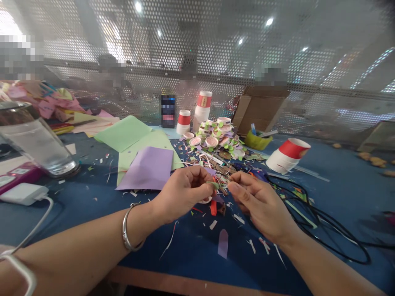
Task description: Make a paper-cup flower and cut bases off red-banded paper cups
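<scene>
My left hand (185, 191) is closed in a pinch on a small green paper piece (213, 185). Facing it, my right hand (262, 203) has its thumb and fingertips pressed together; whatever lies between them is too small to make out. Below and between the hands are an orange piece (213, 208) and a partly hidden white rim. A purple paper cutout (223, 243) lies closer to me on the blue table. Beyond my fingers, scattered paper scraps lead to a heap of round cup-bottom pieces (211, 141) trimmed with green and purple paper.
Purple paper (151, 167) and green sheets (123, 133) lie left. Red-and-white paper cups (282, 161) tilt at right; a stack (202, 113) stands behind. Black cable (327, 238) loops right. A water glass (40, 144) and white charger (23, 193) sit left. Further back are a phone (168, 112) and cardboard box (259, 109).
</scene>
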Demonstrator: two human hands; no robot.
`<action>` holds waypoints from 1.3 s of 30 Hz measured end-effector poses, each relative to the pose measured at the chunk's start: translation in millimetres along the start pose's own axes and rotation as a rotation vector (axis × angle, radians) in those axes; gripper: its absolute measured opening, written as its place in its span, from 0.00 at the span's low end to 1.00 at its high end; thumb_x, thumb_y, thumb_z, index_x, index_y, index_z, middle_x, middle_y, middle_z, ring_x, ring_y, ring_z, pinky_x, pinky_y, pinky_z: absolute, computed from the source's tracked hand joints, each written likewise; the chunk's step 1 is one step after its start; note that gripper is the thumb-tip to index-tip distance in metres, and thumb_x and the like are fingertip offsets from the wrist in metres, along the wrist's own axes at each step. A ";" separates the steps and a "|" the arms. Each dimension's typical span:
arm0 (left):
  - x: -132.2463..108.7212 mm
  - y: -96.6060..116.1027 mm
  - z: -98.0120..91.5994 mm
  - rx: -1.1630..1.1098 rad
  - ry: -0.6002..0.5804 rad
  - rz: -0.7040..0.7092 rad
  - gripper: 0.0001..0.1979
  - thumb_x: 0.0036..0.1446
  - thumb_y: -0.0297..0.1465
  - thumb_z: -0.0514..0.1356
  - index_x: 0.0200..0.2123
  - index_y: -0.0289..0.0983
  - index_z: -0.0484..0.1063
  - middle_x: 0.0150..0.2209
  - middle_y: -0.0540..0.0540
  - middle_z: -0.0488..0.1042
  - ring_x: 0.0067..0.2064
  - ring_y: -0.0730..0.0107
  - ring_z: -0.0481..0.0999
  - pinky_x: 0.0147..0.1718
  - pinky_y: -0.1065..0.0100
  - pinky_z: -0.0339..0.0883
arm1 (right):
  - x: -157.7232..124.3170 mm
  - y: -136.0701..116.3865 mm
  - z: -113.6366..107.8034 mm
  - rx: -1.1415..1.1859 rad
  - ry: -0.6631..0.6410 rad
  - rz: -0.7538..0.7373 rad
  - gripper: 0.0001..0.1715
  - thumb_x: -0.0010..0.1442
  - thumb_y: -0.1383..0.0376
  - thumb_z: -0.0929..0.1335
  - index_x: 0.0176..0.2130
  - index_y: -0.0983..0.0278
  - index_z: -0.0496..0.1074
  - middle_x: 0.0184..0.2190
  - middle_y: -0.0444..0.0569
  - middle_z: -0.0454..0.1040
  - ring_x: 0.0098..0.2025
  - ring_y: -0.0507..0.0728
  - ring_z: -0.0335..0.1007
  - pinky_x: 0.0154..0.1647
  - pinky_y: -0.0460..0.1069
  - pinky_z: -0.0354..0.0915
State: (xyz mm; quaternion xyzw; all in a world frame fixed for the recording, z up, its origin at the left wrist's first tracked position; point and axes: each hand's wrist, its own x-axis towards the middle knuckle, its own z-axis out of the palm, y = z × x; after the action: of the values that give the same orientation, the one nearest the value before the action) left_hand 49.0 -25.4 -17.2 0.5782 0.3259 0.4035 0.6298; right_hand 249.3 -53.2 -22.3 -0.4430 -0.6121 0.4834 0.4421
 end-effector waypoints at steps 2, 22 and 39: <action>-0.8 0.3 -1.1 0.096 -0.031 0.040 0.09 0.53 0.32 0.66 0.29 0.37 0.68 0.26 0.50 0.71 0.27 0.76 0.68 0.28 0.69 0.62 | 0.6 -3.0 4.5 0.023 -0.007 0.018 0.19 0.61 0.51 0.75 0.35 0.62 0.71 0.23 0.36 0.63 0.23 0.47 0.54 0.25 0.44 0.56; 2.0 -1.0 -0.2 -0.492 0.053 -0.135 0.13 0.51 0.31 0.74 0.31 0.34 0.72 0.28 0.51 0.75 0.29 0.81 0.73 0.31 0.76 0.66 | 17.5 -13.6 22.5 -0.008 0.091 -0.096 0.15 0.62 0.54 0.74 0.35 0.63 0.74 0.21 0.37 0.61 0.21 0.46 0.47 0.19 0.44 0.48; 17.7 0.6 -26.6 -0.405 -0.167 -0.014 0.09 0.60 0.29 0.70 0.35 0.33 0.74 0.33 0.48 0.82 0.33 0.78 0.82 0.35 0.79 0.76 | 3.1 -9.7 8.1 0.374 -0.156 0.196 0.25 0.64 0.44 0.70 0.34 0.63 0.70 0.21 0.34 0.46 0.21 0.45 0.35 0.18 0.44 0.35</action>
State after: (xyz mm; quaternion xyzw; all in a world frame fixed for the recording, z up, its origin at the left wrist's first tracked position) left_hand 33.7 2.6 -18.9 0.4691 0.1891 0.4072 0.7605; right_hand 239.7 -53.2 -13.5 -0.3720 -0.4982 0.6618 0.4188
